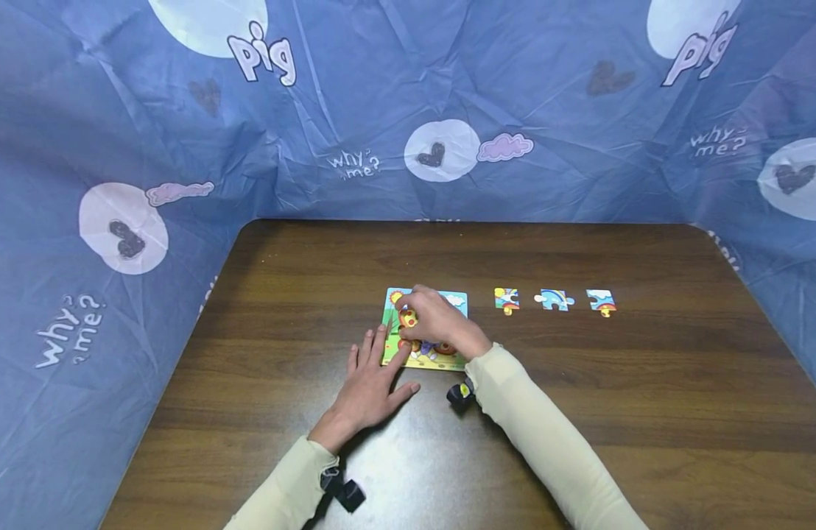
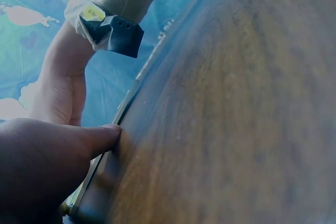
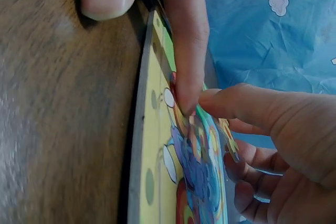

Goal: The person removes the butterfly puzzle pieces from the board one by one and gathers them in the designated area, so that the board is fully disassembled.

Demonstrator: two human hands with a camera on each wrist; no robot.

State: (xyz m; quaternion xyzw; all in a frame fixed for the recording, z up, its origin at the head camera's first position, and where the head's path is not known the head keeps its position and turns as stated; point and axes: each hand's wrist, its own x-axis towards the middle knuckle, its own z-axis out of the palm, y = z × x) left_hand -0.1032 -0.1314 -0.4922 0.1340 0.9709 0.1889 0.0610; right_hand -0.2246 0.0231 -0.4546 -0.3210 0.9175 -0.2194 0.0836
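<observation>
A small picture puzzle board with a bright cartoon scene lies flat on the table. My left hand rests at its lower left, fingers spread and fairly straight. The index finger presses on the board's picture in the right wrist view. Over the board, my right hand pinches a thin, colourful puzzle piece between thumb and fingers, tilted up from the surface. Part of the picture is hidden beneath this hand. The left wrist view shows mostly the left thumb on the table.
To the right of the board, three loose puzzle pieces lie in a row: a left one, a middle one and a right one. The brown wooden table is bordered by blue printed cloth.
</observation>
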